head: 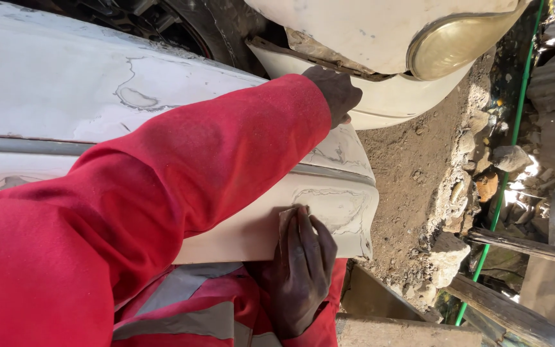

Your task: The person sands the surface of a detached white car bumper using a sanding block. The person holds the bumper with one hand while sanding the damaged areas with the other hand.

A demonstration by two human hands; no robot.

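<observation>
My hand low in the frame lies flat, fingers together and extended, pressing a small sheet of sandpaper against the lower face of the white car panel. Only a corner of the sheet shows above my fingertips; the rest is hidden under the palm. Its wrist runs down into a red sleeve with grey reflective bands, cut off by the frame edge. My other arm crosses the panel in a red sleeve and blocks much of the middle section. That hand is curled over the panel's far edge, where it meets the adjoining white body part; its fingertips are out of sight, so I cannot tell whether they clamp anything. I cannot tell with certainty which hand is left. Further right: a yellowed headlamp, bare soil and stones, a green hose, weathered wooden boards.
</observation>
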